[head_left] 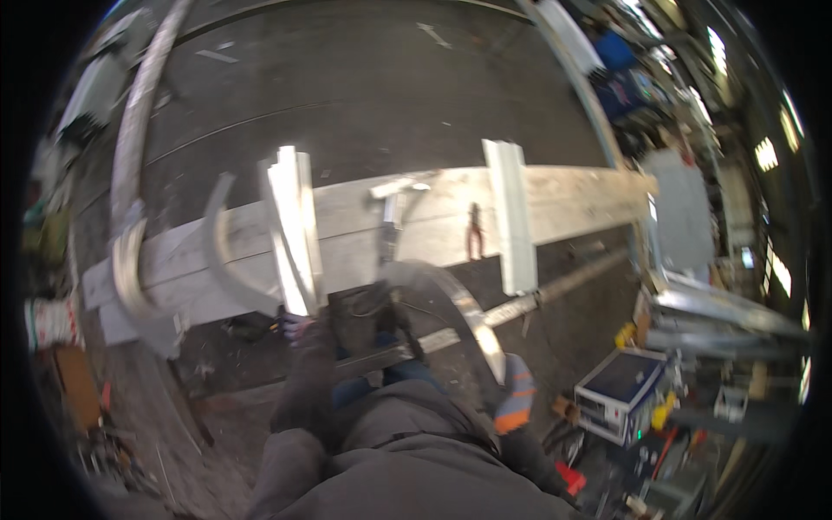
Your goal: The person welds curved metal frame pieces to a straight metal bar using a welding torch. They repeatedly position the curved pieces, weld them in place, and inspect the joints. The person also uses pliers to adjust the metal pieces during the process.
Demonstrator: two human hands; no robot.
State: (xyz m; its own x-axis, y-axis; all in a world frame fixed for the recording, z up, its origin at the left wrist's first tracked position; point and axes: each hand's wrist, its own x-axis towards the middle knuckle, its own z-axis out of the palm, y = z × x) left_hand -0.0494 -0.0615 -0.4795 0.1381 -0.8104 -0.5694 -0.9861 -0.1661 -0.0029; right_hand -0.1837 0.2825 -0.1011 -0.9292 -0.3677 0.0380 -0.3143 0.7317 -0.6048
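Note:
My right hand (517, 394), in a grey and orange glove, is closed on the lower end of a curved metal strip (468, 314). The strip arcs up and left toward the wooden plank bench (442, 227). At the lower end of a bundle of straight pale metal strips (291, 221) is my left hand (296, 326), gloved and blurred. Its fingers look curled, but what they hold is unclear. A hammer (390, 227) lies on the planks, left of red-handled pliers (475, 236). Farther right, a straight pale metal profile (511, 217) crosses the bench.
More curved strips (222, 247) hang over the bench's left part. Long metal bars (139, 113) flank the dark floor (373, 95). To the lower right stands a blue-and-white boxy machine (620, 394) amid clutter. A white bucket-like container (54, 325) sits far left.

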